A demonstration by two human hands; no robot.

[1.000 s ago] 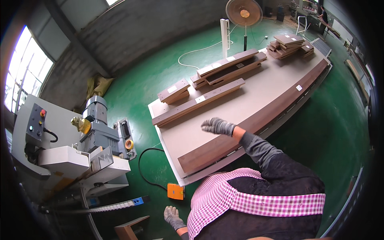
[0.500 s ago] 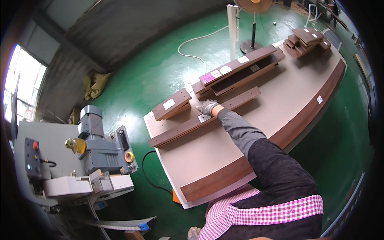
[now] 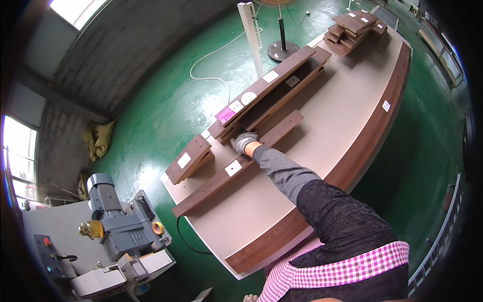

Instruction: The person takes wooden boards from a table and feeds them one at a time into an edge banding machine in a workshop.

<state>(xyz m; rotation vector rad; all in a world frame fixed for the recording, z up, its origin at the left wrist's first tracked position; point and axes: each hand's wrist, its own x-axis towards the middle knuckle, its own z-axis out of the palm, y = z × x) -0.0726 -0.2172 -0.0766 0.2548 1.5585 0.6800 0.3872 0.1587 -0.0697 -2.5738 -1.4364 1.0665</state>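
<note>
The right hand [image 3: 245, 141], in a grey striped knit glove, is at the centre of the frame, its wrist above a long, narrow brown wood-look board [image 3: 217, 178] with a white label. The board lies slantwise from left of centre to just above the centre, on a wide beige surface [image 3: 251, 211]. The right fingers are bent downward and close together beside the board's far edge; whether they pinch anything cannot be told. The left hand [image 3: 250, 298], also gloved, barely shows at the bottom edge, its fingers too cut off to judge.

Just above the right hand rests a stack of long brown boards [image 3: 260, 86] with white and pink labels. Short brown boards [image 3: 193, 153] lie left of centre, and a pile of brown panels [image 3: 347, 22] sits at the upper right. A grey motor-driven machine [image 3: 128, 229] stands at the lower left
</note>
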